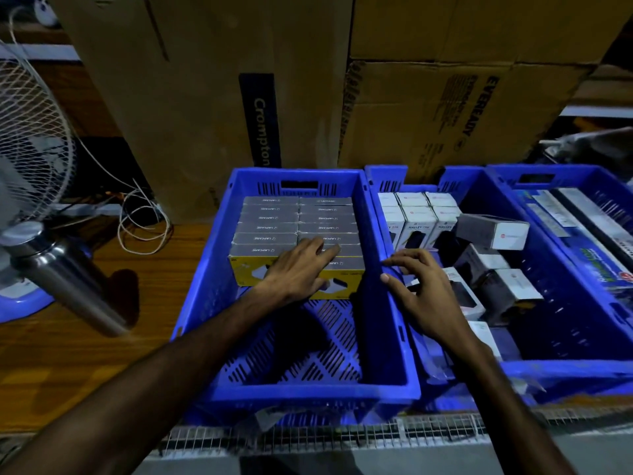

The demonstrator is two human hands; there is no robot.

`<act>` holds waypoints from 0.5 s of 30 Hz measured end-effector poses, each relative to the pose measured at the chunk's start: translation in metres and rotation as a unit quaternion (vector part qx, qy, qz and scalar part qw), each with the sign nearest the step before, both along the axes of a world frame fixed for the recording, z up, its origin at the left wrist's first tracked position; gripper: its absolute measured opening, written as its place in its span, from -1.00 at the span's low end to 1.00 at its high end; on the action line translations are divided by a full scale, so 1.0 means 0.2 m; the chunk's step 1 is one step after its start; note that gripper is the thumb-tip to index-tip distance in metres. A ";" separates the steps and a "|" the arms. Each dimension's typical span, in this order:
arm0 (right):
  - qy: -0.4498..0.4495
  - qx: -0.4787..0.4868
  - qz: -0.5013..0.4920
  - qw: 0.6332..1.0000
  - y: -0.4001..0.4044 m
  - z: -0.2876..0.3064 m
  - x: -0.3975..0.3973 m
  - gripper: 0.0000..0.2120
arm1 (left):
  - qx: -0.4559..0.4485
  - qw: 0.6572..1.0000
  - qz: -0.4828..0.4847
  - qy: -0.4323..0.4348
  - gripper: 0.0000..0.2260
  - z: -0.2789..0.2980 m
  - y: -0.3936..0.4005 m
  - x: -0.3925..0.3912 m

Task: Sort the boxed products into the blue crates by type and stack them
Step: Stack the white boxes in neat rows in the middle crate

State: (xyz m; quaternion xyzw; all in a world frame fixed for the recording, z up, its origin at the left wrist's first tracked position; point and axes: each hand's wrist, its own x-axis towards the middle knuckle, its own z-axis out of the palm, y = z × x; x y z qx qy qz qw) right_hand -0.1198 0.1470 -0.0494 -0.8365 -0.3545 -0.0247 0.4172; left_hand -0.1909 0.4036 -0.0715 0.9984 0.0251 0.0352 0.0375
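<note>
Low in the frame, bare blue crate (298, 358) floor. Left hand (301, 269) with fingers flat and spread on grey-topped yellow boxes (298, 231), packed in neat rows mid-frame. Right hand (421, 286) loose, holding nothing, over the next crate (555, 366). Probably light, stiff, smooth; best pinched by the sides. Wooden worktop (68, 354) lower left, big cardboard boxes (445, 108) along the top.

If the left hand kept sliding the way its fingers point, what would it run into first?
The left hand lies flat on the rows of grey Lapcare boxes in the left blue crate, fingers pointing up-right. Probably the crate's right wall comes first, though depth is unclear.
</note>
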 end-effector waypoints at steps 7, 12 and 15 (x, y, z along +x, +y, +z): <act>0.021 -0.030 0.010 0.999 -0.12 0.02 -0.02 -0.75 | 0.014 0.999 0.023 -0.047 -0.40 0.14 -0.04 -0.03; 0.029 -0.039 -0.005 0.999 -0.26 0.04 -0.01 -0.79 | -0.085 0.990 0.009 -0.111 -0.53 0.23 -0.21 0.00; 0.044 -0.043 -0.026 0.998 -0.37 0.09 0.01 -0.81 | -0.156 0.975 -0.016 -0.155 -0.60 0.24 -0.33 0.04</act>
